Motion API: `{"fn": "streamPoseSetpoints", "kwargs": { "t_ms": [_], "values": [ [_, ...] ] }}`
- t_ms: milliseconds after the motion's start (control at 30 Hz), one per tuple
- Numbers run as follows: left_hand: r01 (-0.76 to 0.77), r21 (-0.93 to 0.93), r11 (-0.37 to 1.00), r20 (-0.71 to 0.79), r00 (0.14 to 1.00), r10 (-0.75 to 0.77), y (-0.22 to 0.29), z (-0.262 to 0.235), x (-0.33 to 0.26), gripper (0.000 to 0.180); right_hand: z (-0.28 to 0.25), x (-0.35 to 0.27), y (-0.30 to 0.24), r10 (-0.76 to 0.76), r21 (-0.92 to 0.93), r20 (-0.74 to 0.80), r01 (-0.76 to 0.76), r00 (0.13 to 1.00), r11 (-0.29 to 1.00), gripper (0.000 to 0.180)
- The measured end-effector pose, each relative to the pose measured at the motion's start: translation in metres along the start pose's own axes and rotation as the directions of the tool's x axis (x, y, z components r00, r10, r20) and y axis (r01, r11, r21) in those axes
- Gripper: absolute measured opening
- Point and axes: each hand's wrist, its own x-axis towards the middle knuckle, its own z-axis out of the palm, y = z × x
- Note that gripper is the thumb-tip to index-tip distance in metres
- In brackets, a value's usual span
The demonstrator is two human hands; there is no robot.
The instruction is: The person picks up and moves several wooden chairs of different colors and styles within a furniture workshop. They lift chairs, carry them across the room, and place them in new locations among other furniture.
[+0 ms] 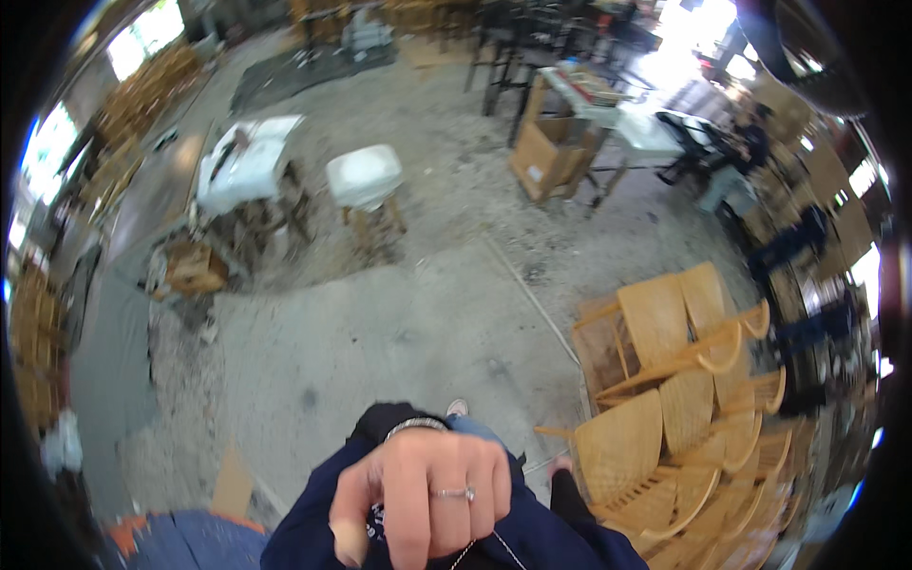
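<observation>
While the person stands on the rough grey concrete floor [399, 313], the trouble spots read from left to right. Far left, a low wooden table draped in white cloth [249, 166] and a white padded stool with wooden legs [365, 178] stand well apart from the person, so I judge them harmless for now. Near left, a flat scrap of brown cardboard [233, 484] lies loose on the floor, and a foot landing on it could slide.

In the middle, close under the camera, the left hand [427, 494], as I read it, is curled shut, its ringed fingers [454, 503] pinching a thin pale cord [502, 543] that runs down across the navy sleeve. A pinch that light could let the cord slip free with one tug.

Just right of it, only a pale tip of what may be the right hand [560, 465] shows; I cannot tell its grip.

Near right, the tall stack of light wooden chairs with curved arms [674, 418] stands just beside the person. An elbow swung out, or the cord catching an arm, could shift it.
</observation>
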Motion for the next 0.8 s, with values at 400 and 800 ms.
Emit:
{"fn": "streamPoseSetpoints", "kwargs": {
  "t_ms": [400,800],
  "values": [
    [0.061,0.199,0.978,0.331,0.935,-0.126,0.083,-0.342,0.025,0.037,-0.48,0.536,-0.273,-0.188,0.919,-0.246,0.291,0.951,0.267,0.02],
    [-0.142,-0.205,0.968,-0.135,0.984,0.116,0.178,-0.766,0.064,0.047,-0.4,0.502,-0.292,0.089,0.605,0.747,-0.728,0.659,0.323,0.021]
  ]
}}
